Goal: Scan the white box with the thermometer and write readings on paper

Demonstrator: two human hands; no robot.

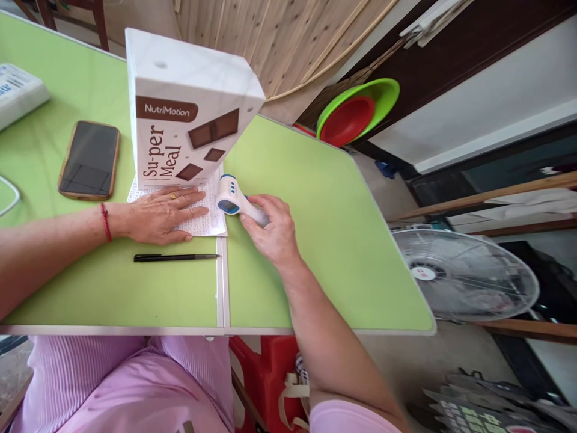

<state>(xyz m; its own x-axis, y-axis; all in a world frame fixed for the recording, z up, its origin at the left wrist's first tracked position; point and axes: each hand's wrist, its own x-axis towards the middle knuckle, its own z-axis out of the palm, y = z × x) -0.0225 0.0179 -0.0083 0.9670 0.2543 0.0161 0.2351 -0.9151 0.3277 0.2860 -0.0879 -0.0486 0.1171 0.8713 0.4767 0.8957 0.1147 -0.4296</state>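
Note:
My left hand (164, 215) lies flat with fingers spread on a printed paper sheet (210, 224), in front of a white box (155, 81) lettered "NutriMotion Su-per Meal". The box stands upright and covers the sheet's far part. In my right hand (274, 231) is a white and blue infrared thermometer (231, 193), gripped by its handle. Its head points away from me, beside the sheet's right edge, and its small screen faces me. A black pen (175, 257) lies on the table, nearer to me than the sheet.
A phone (90, 159) in a brown case rests left of the box on the green table (315, 270). A white device (20, 93) and a white cable (9, 195) are at the left edge. Beyond the table's right edge stands a fan (469, 273); basins (387, 96) lie farther back.

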